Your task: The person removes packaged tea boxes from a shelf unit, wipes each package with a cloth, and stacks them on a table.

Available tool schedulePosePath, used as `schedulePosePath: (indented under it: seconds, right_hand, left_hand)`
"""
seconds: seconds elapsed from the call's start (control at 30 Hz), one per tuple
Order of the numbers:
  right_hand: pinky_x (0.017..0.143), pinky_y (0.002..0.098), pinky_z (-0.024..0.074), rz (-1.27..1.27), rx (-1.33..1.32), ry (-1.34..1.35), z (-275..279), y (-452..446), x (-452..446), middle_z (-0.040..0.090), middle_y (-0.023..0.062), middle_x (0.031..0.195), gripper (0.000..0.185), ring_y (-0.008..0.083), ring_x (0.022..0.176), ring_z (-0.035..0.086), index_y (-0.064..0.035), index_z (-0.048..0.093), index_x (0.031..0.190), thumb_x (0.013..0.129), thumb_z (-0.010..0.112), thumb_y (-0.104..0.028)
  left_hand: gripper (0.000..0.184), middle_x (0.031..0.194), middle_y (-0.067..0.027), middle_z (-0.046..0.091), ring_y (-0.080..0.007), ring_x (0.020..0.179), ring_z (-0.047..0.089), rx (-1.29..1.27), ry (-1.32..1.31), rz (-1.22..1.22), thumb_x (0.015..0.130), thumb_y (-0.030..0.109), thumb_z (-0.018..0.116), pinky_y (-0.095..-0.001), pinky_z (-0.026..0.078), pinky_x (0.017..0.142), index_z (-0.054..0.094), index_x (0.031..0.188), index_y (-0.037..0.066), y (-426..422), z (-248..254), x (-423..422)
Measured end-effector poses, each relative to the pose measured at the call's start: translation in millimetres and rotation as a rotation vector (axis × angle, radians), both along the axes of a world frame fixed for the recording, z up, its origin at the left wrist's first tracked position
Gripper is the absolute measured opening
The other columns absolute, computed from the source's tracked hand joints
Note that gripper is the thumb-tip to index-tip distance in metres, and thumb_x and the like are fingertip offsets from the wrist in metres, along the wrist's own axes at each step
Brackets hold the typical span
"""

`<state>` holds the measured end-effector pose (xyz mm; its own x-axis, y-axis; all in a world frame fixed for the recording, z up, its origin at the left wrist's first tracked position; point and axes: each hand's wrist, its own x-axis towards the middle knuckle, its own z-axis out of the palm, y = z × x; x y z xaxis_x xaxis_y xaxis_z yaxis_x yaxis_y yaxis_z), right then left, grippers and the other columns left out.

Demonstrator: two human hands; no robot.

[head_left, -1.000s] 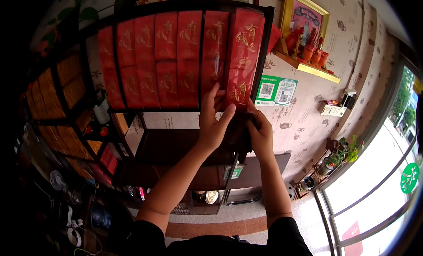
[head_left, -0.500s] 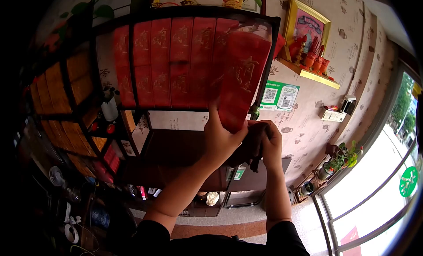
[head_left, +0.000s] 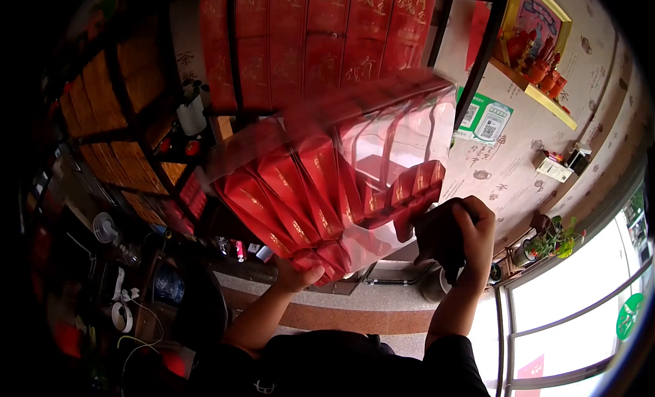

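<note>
My left hand grips the lower left end of a red gift box with a clear plastic side. Through that side several red foil packets with gold lettering show, slumped toward the bottom, and parts of the box are blurred by motion. It is tilted in front of the shelf. A dark brown cloth hangs from my right hand, whose fingers are closed on it. The cloth is beside the box's lower right end; whether they touch I cannot tell.
A row of similar red boxes stands on the dark shelf above. Orange-brown boxes fill the shelving to the left. On the right wall are a green QR sign and a small altar ledge. A fan stands lower left.
The red box has come away from the shelf's right end, lower and turned so its clear side shows. My right hand with the cloth has moved right. The view has shifted downward.
</note>
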<state>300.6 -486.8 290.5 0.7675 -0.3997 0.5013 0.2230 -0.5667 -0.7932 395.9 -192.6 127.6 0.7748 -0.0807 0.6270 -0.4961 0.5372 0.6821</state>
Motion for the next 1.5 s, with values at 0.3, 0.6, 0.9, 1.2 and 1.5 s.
schedulePosePath:
  seconds: [0.3, 0.6, 0.9, 1.2, 1.5]
  right_hand:
    - [0.093, 0.0448, 0.046, 0.313, -0.472, -0.32, -85.8, 109.6, -1.9, 0.061, 0.0207, 0.118, 0.041, 0.033, 0.104, 0.062, -0.0016, 0.06, 0.118, 0.088, 0.061, -0.029]
    - [0.104, 0.0518, 0.0358, 0.458, -0.873, -0.133, -143.6, 150.2, 75.8, 0.057, 0.0109, 0.098, 0.053, 0.0316, 0.097, 0.056, -0.0258, 0.057, 0.135, 0.09, 0.051, -0.054]
    - [0.106, 0.051, 0.0345, 0.147, -0.904, 0.086, -154.7, 115.2, 106.2, 0.045, 0.0161, 0.142, 0.054, 0.0349, 0.128, 0.044, -0.0134, 0.054, 0.136, 0.086, 0.064, -0.03]
    - [0.112, 0.0659, 0.0185, 0.561, -0.917, 0.043, -182.2, 163.6, 122.2, 0.034, 0.0125, 0.155, 0.053, 0.0388, 0.143, 0.028, -0.016, 0.055, 0.134, 0.089, 0.06, -0.045]
    - [0.114, 0.0576, 0.0227, 0.055, -0.857, 0.104, -167.0, 127.0, 206.9, 0.038, 0.0156, 0.152, 0.055, 0.0374, 0.141, 0.033, -0.021, 0.052, 0.14, 0.093, 0.051, -0.051]
  left_hand:
    - [0.087, 0.137, -0.0124, 0.047, -0.0248, 0.126, 0.05, -0.177, 0.516, -0.253, 0.07, 0.02, 0.079, -0.0384, 0.043, 0.105, 0.034, 0.142, 0.003, 4.9, -48.2, -47.1]
    - [0.086, 0.136, -0.0098, 0.047, -0.0216, 0.123, 0.051, -0.152, 0.665, -0.335, 0.072, 0.012, 0.07, -0.0368, 0.044, 0.105, 0.029, 0.147, 0.006, 15.3, -84.3, -44.2]
    - [0.082, 0.136, -0.0122, 0.048, -0.0278, 0.126, 0.05, -0.248, 0.854, -0.244, 0.071, 0.014, 0.063, -0.0422, 0.042, 0.106, 0.031, 0.147, 0.009, 7.5, -92.3, -27.5]
    - [0.063, 0.126, -0.0116, 0.051, -0.0253, 0.119, 0.054, -0.239, 0.914, -0.308, 0.078, 0.014, 0.052, -0.0383, 0.048, 0.1, 0.035, 0.138, 0.006, -6.5, -95.6, -30.4]
    - [0.068, 0.128, -0.0129, 0.051, -0.0273, 0.12, 0.054, -0.324, 0.834, -0.322, 0.075, 0.016, 0.055, -0.041, 0.048, 0.1, 0.036, 0.14, 0.005, -20.3, -91.6, -34.7]
